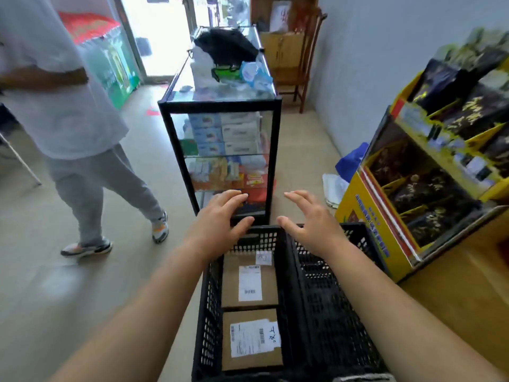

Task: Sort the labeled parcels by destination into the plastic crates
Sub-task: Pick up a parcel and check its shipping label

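Two black plastic crates stand side by side on the floor below me. The left crate (209, 304) holds two brown cardboard parcels with white labels: a far parcel (249, 282) and a near parcel (252, 339) with handwriting on its label. The right crate (330, 307) looks dark inside; I cannot tell what it holds. My left hand (217, 216) hovers over the far end of the left crate, fingers spread and holding nothing. My right hand (311, 219) hovers over the far end of the right crate, fingers also spread and free.
A glass display cabinet (220, 128) with a black frame stands just beyond the crates. A yellow cardboard display stand (429, 172) of dark packets sits on the right. A person in grey trousers (91, 175) walks on the left. A wooden chair (292, 64) stands at the back.
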